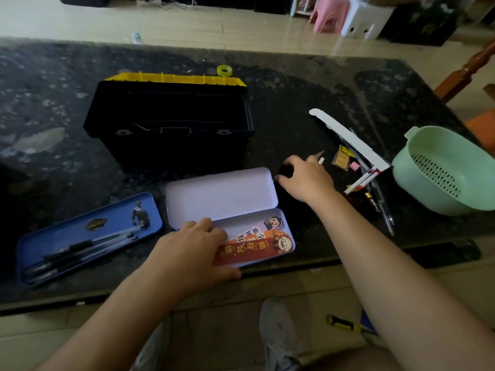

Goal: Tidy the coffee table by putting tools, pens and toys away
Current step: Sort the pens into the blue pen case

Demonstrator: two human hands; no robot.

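An open lilac pencil case (222, 194) with cartoon stickers lies at the table's near edge. My left hand (192, 247) holds its lower tray, fingers across the inside and thumb on the front rim. Just right of the case's lid, my right hand (305, 178) curls round a small black object (285, 171); what it is cannot be made out. A blue pencil tin (88, 236) holding several pens lies to the left. Loose pens (361, 180), erasers and a white strip (348, 135) lie to the right. A black toolbox (171, 119) stands open behind.
A mint-green colander (442, 170) stands at the table's right edge. A roll of yellow tape (224, 70) sits behind the toolbox's yellow lid. On the floor by my shoe lies a yellow-handled screwdriver (345, 324). Stools and boxes stand far back.
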